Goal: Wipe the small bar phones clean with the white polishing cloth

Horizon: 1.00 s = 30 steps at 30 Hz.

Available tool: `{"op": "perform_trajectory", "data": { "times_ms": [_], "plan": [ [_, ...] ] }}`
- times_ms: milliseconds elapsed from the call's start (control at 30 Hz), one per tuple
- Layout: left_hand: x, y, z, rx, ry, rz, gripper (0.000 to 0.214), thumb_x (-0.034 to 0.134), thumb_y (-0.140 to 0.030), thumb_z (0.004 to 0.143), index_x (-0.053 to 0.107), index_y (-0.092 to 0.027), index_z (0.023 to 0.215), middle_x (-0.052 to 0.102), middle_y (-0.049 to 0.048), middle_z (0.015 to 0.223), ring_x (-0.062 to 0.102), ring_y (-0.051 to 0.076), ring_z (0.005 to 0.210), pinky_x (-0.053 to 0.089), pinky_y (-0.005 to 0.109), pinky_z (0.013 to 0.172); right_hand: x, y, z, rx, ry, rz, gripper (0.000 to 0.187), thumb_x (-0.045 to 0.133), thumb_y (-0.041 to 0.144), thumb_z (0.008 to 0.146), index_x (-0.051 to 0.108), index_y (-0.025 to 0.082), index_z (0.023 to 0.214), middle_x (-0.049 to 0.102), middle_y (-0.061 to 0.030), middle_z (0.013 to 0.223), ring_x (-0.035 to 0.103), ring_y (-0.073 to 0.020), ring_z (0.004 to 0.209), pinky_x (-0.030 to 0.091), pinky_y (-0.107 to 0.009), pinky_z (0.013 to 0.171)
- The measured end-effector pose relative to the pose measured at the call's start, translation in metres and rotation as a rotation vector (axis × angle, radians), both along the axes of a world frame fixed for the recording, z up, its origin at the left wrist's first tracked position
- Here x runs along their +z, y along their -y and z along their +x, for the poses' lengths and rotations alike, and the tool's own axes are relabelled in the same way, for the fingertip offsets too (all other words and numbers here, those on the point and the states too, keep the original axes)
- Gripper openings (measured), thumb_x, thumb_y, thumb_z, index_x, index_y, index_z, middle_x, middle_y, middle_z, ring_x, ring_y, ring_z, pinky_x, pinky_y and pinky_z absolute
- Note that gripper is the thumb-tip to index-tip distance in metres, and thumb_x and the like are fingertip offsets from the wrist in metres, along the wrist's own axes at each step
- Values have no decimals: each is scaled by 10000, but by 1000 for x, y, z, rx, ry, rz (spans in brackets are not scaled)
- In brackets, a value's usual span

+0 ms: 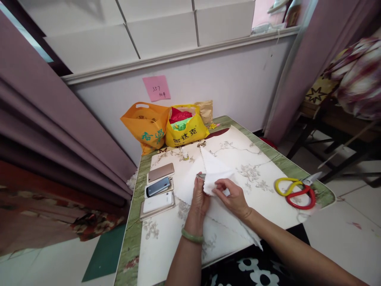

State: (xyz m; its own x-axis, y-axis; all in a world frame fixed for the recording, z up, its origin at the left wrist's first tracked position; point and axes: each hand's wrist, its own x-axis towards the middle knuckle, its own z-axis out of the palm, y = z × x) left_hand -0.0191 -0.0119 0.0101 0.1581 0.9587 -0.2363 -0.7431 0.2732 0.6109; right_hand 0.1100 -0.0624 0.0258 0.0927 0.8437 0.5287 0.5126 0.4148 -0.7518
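A white cloth with wavy edges lies spread over the middle of the table, its near corner hanging toward my lap. My left hand, with a green bangle at the wrist, grips a raised fold of it, thumb uppermost. A small greyish piece shows at the left thumb tip; what it belongs to is hidden. My right hand pinches the cloth's edge just to the right, thumb and forefinger together. Left of the cloth, several phones lie in a column, some stacked on others.
Scissors with one yellow and one red handle lie at the table's right edge. At the back stand an orange bag, a yellow bag with colourful contents, and a brown paper bag. A pink note is on the wall.
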Motion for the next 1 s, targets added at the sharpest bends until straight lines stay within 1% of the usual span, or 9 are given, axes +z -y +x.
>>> {"op": "perform_trajectory", "data": {
  "times_ms": [100, 267, 400, 533, 667, 767, 867, 933, 1000],
  "plan": [
    [0, 0, 0, -11, 17, 0, 441, 754, -431, 726, 600, -223, 1083, 663, 20, 1060, 634, 154, 928, 472, 288, 843, -2, -3, 4, -33, -58, -72, 251, 605, 420, 865, 652, 225, 1016, 613, -10, 764, 564, -134, 625, 510, -270, 636],
    [2, 0, 0, -46, -27, 46, 463, 755, -417, 724, 573, -232, 1108, 660, 15, 1012, 633, 158, 881, 474, 282, 788, -1, -12, 8, 14, -156, -149, 302, 698, 475, 780, 712, 234, 960, 589, -14, 780, 514, -120, 591, 477, -268, 614],
    [1, -3, 1, 3, -21, 21, 465, 761, -384, 720, 566, -239, 1116, 640, -19, 939, 617, 123, 815, 466, 238, 739, 3, -18, 2, 18, -292, -263, 349, 770, 508, 677, 729, 223, 874, 535, 16, 692, 464, -114, 560, 438, -254, 563],
    [-1, -1, 3, 5, -73, 36, 534, 758, -334, 728, 523, -279, 1204, 639, -12, 988, 622, 133, 850, 473, 256, 781, 0, -19, 3, 19, -400, -396, 402, 800, 513, 614, 722, 205, 860, 531, 32, 667, 455, -101, 542, 432, -236, 535],
    [-1, 1, 3, -25, -110, 38, 554, 763, -312, 727, 513, -297, 1221, 638, -4, 1021, 615, 129, 870, 478, 254, 794, -7, -17, 12, 59, -382, -353, 399, 776, 516, 650, 735, 203, 893, 602, -13, 783, 524, -120, 604, 486, -265, 597],
    [0, -1, 2, -24, -70, 51, 474, 760, -305, 739, 543, -284, 1160, 630, -12, 973, 598, 98, 812, 475, 212, 739, -10, -17, 19, 148, -396, -276, 363, 725, 505, 721, 745, 211, 933, 648, -55, 887, 606, -172, 766, 518, -306, 703],
    [1, -2, 0, -18, -10, 45, 422, 760, -312, 743, 558, -267, 1110, 621, -15, 951, 589, 80, 777, 477, 201, 721, -11, -19, 23, 223, -426, -261, 349, 701, 491, 754, 744, 211, 957, 679, -72, 936, 626, -203, 880, 511, -347, 798],
    [2, -1, 1, -21, -13, 40, 420, 762, -311, 741, 559, -261, 1105, 620, -12, 950, 592, 81, 777, 480, 202, 719, -11, -21, 23, 223, -449, -293, 365, 723, 494, 726, 736, 196, 936, 681, -67, 914, 628, -197, 840, 509, -342, 774],
    [3, 0, 2, -23, -51, 52, 452, 759, -304, 743, 544, -267, 1138, 623, -6, 971, 601, 93, 800, 481, 207, 714, -11, -23, 20, 184, -466, -368, 401, 756, 508, 675, 717, 175, 895, 659, -37, 804, 603, -165, 709, 500, -303, 670]
  ]
}}
